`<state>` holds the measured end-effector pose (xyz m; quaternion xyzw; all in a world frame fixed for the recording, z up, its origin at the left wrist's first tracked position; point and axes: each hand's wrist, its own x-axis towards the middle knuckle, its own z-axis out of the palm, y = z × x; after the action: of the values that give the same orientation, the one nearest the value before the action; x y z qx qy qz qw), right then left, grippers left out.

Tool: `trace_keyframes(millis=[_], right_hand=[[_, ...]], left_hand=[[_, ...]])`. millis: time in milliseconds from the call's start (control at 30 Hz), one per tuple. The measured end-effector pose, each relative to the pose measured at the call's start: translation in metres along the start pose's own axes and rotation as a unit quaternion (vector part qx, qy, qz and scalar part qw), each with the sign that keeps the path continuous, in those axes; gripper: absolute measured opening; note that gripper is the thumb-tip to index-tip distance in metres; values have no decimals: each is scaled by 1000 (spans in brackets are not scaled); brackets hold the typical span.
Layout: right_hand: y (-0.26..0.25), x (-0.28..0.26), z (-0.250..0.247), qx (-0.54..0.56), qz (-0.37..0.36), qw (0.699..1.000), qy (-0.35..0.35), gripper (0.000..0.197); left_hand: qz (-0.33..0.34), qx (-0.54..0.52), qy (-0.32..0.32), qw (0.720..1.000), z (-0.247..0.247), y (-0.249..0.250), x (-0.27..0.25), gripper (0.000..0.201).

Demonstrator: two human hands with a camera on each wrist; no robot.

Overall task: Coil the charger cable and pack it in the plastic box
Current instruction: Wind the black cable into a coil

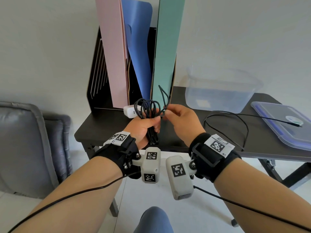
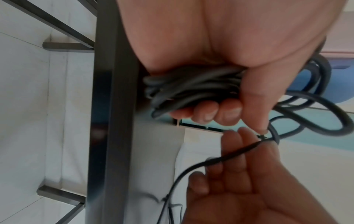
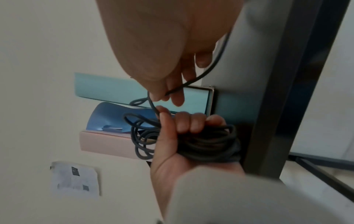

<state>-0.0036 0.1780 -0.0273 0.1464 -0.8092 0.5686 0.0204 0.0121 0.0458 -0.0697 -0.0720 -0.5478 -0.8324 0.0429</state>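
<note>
My left hand [image 1: 148, 121] grips a bundle of black charger cable [image 1: 149, 108] loops over the desk's front edge; its curled fingers [image 2: 216, 112] wrap the coil [image 2: 191, 89]. Just to the right, my right hand [image 1: 178, 116] pinches a strand of the same cable [image 3: 172, 91] between thumb and fingers. The loose tail [image 1: 235, 120] runs right over the black desk [image 1: 104, 126] to its plug [image 1: 296, 124] on the lid. The clear plastic box [image 1: 222, 91] stands open at the back right. A white charger block [image 1: 130, 111] lies behind the coil.
A black file rack [image 1: 96, 78] holds pink, blue and green folders [image 1: 168, 52] at the back of the desk. The box's blue-rimmed lid [image 1: 284, 125] lies at the right end. A grey cushioned chair [image 1: 28, 145] stands left of the desk.
</note>
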Motion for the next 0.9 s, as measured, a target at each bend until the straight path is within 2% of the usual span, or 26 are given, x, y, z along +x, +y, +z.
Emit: trace_keyframes(millis=[67, 167, 400, 600, 700, 900], right_hand=[[0, 1, 2, 27, 2, 1000, 5, 18], [3, 0, 4, 52, 16, 999, 2, 29], [2, -7, 8, -110, -29, 993, -30, 55], [0, -4, 5, -298, -79, 950, -51, 55], [2, -9, 10, -259, -78, 961, -59, 53], [6, -7, 15, -115, -2, 990, -79, 46]], left_hand=[[-17, 3, 9, 1000, 0, 0, 0, 23], [-32, -10, 11, 999, 1, 2, 0, 20], [-80, 16, 50, 995, 6, 7, 2, 14], [-112, 15, 82, 990, 7, 9, 8, 10], [-100, -15, 115, 988, 7, 8, 9, 9], [-78, -115, 138, 981, 2, 10, 4, 24]])
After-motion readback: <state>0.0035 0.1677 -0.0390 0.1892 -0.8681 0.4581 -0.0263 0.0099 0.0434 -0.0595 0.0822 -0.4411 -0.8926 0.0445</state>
